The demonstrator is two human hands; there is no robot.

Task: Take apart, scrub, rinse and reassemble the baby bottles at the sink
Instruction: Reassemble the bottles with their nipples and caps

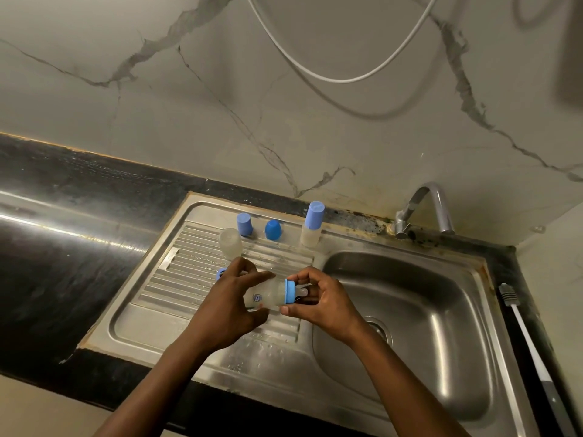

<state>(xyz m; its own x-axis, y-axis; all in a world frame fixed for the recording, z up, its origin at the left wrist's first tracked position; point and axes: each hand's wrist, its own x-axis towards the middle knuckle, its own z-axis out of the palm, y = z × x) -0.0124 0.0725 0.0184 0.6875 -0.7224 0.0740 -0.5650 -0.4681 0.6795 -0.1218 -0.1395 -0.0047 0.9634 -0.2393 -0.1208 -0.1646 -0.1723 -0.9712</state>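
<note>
Left hand fingers wrap the bottle, held sideways over the drainboard; right hand fingers curl round its blue collar (teat end toward the basin).

— Are you reading any lettering anywhere?
— Nothing's coming through. A small blue printed mark is showing on the clear bottle, but it's blurring too small to read.

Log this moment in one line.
left hand: holds clear plastic baby bottle | right hand: grips its blue ring | over steel drainboard
</note>
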